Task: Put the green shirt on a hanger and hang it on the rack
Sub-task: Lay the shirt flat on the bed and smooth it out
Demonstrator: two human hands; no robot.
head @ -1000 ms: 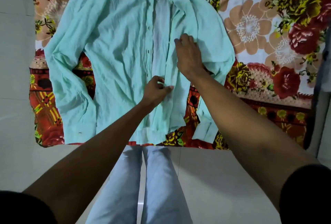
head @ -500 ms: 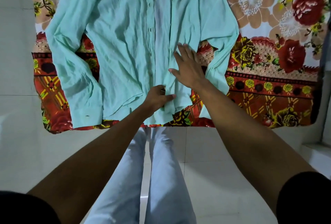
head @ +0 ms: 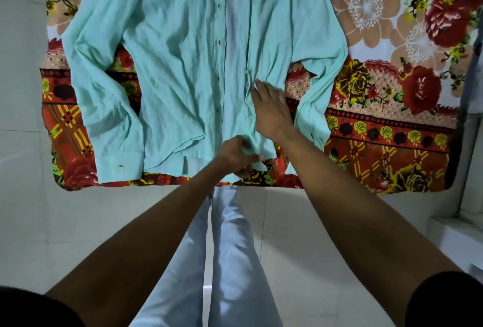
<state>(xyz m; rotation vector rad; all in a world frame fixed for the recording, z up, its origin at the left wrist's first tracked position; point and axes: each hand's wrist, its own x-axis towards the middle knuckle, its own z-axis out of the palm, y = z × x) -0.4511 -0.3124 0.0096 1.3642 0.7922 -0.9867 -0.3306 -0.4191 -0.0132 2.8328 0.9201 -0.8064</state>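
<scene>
Right now the green shirt [head: 183, 65] lies spread on the flowered bedsheet [head: 392, 78]; the left hand [head: 236, 155] pinches its hem, the right hand [head: 271, 107] presses flat, unclenched. Tugging the hem could bunch the smoothed fabric.

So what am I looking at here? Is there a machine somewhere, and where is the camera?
No machine: these are a person's two bare hands. The camera sits on the person's head and looks forward and down, so both arms reach in from the bottom edge and the pale trouser legs show below.

A green shirt lies spread out, front open, sleeves out to the sides, on a flowered bedsheet above a pale tiled floor.

The left hand pinches the shirt's lower edge near the middle in a closed grip. The right hand lies flat and open on the shirt's front panel, pressing the cloth rather than holding it.

No hanger or rack shows in this view.
</scene>
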